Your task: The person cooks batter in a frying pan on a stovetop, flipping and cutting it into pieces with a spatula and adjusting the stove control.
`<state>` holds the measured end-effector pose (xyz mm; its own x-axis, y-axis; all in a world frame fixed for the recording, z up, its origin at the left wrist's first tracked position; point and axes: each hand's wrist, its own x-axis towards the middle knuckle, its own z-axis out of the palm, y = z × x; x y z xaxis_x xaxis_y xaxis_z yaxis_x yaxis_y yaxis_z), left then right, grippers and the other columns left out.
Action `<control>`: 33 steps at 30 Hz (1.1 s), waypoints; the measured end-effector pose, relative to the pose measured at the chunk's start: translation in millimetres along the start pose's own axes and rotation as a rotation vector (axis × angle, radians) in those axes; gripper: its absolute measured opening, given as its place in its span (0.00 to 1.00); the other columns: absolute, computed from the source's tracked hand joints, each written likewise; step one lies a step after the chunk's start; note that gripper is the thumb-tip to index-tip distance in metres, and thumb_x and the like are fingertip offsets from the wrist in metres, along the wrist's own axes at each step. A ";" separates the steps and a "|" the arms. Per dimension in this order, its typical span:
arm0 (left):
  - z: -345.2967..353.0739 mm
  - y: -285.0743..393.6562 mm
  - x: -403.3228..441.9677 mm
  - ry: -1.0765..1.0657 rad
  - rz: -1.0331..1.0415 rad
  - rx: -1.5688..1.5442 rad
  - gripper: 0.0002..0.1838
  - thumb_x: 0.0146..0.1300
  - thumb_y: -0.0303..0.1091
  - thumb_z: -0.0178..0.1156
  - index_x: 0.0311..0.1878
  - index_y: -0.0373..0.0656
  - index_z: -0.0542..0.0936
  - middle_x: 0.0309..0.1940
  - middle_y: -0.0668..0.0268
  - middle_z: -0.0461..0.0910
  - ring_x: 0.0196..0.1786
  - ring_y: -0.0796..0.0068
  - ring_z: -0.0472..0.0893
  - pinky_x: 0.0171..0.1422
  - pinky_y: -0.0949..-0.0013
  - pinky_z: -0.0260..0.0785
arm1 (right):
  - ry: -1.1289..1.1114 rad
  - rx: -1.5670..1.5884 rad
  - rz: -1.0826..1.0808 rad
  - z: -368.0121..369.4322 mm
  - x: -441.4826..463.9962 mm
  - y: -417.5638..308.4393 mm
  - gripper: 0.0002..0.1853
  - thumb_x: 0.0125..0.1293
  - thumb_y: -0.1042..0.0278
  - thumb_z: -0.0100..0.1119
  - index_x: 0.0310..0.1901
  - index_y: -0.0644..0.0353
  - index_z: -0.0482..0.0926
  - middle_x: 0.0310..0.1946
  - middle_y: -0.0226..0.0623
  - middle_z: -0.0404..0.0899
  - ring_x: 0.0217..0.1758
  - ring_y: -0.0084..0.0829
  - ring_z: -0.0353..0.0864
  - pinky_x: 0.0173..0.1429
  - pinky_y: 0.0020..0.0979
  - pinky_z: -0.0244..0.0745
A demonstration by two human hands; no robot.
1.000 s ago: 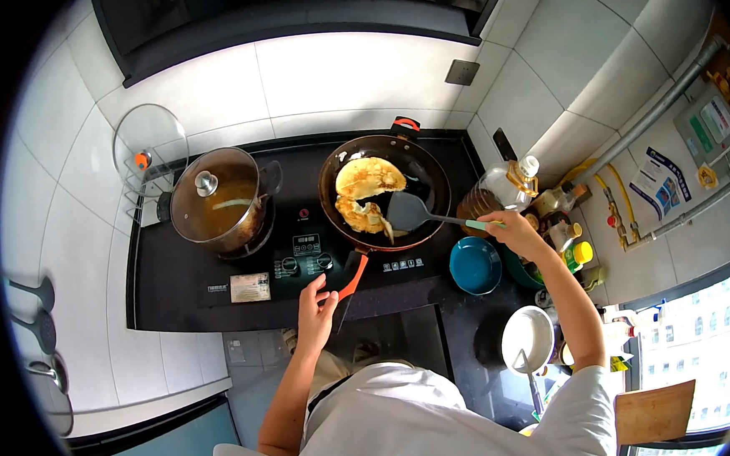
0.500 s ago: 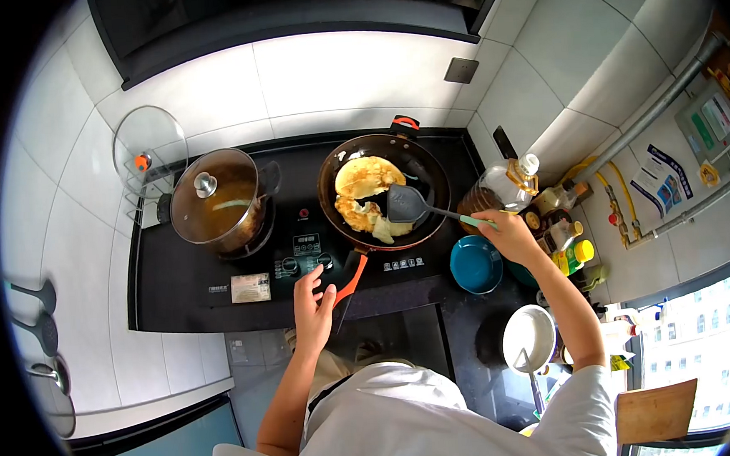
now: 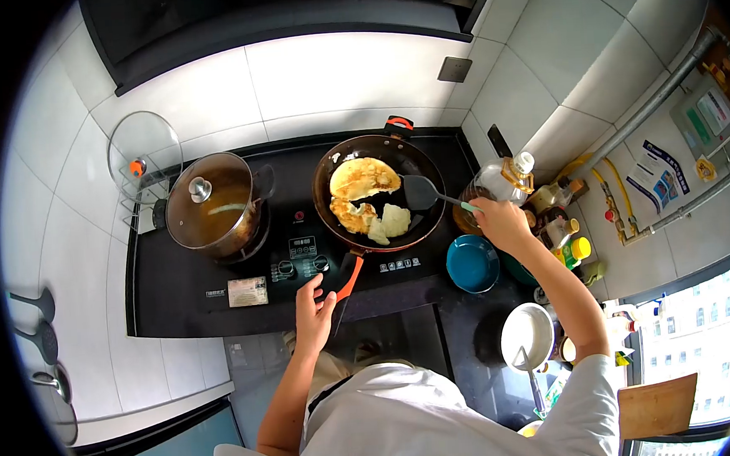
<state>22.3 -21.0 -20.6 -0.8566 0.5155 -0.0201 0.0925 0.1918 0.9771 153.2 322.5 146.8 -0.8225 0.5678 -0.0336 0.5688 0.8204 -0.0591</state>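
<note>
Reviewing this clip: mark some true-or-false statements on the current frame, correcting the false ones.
1. The right hand holds the spatula. True.
2. The pot stands uncovered. False: a glass lid sits on it.
3. The blue bowl is to the right of the frying pan. True.
4. The food in the pan is one whole, unbroken round. False: it is broken up, with a half-moon part and ragged parts below.
5. The left hand is at the pot. False: it is by the pan's orange handle.
</note>
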 end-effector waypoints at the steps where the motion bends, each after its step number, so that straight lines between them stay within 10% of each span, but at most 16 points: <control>1: 1.2 -0.1 0.2 -0.009 0.003 -0.006 0.26 0.66 0.33 0.61 0.65 0.42 0.68 0.59 0.57 0.69 0.55 0.69 0.73 0.55 0.68 0.72 | -0.001 0.017 -0.018 1.8 6.4 3.0 0.13 0.68 0.59 0.50 0.48 0.50 0.81 0.38 0.46 0.84 0.41 0.48 0.83 0.48 0.45 0.78; 7: 7.1 -6.0 -0.5 -0.156 -0.079 -0.122 0.30 0.69 0.36 0.59 0.70 0.41 0.61 0.54 0.57 0.74 0.45 0.73 0.81 0.49 0.71 0.75 | -0.197 0.298 -0.207 -4.3 56.9 62.6 0.14 0.64 0.63 0.52 0.47 0.55 0.83 0.30 0.37 0.84 0.32 0.36 0.83 0.37 0.36 0.76; 10: 8.8 10.6 -3.3 -0.215 -0.194 -0.173 0.31 0.71 0.38 0.56 0.72 0.43 0.58 0.47 0.61 0.77 0.42 0.75 0.82 0.42 0.72 0.76 | -0.631 0.606 0.232 -20.4 66.0 67.6 0.13 0.65 0.63 0.54 0.46 0.57 0.84 0.23 0.27 0.77 0.25 0.21 0.75 0.26 0.25 0.67; 17: 5.2 15.4 -4.2 -0.268 -0.229 -0.119 0.29 0.72 0.38 0.54 0.72 0.43 0.59 0.41 0.64 0.80 0.38 0.78 0.82 0.38 0.74 0.74 | -0.431 0.583 0.019 7.4 78.4 68.4 0.14 0.66 0.62 0.56 0.48 0.58 0.83 0.20 0.23 0.72 0.15 0.16 0.61 0.17 0.22 0.51; 22: 5.6 14.4 -1.6 -0.259 -0.199 -0.095 0.28 0.72 0.38 0.53 0.71 0.43 0.60 0.40 0.64 0.80 0.34 0.78 0.82 0.33 0.74 0.73 | -0.759 0.696 0.142 5.4 67.7 56.7 0.17 0.70 0.62 0.50 0.55 0.58 0.78 0.18 0.21 0.64 0.15 0.13 0.57 0.16 0.19 0.45; 33: 6.0 14.3 -1.4 -0.270 -0.195 -0.122 0.27 0.72 0.36 0.53 0.71 0.42 0.61 0.36 0.67 0.78 0.29 0.80 0.79 0.29 0.76 0.70 | -0.518 1.089 0.323 58.6 15.7 47.8 0.16 0.73 0.63 0.51 0.58 0.59 0.76 0.19 0.18 0.60 0.17 0.12 0.53 0.18 0.16 0.47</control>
<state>27.8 -14.0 -7.9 -0.6854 0.6845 -0.2484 -0.1352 0.2157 0.9671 167.0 366.7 85.0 -0.6927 0.4366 -0.5741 0.6476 0.0261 -0.7615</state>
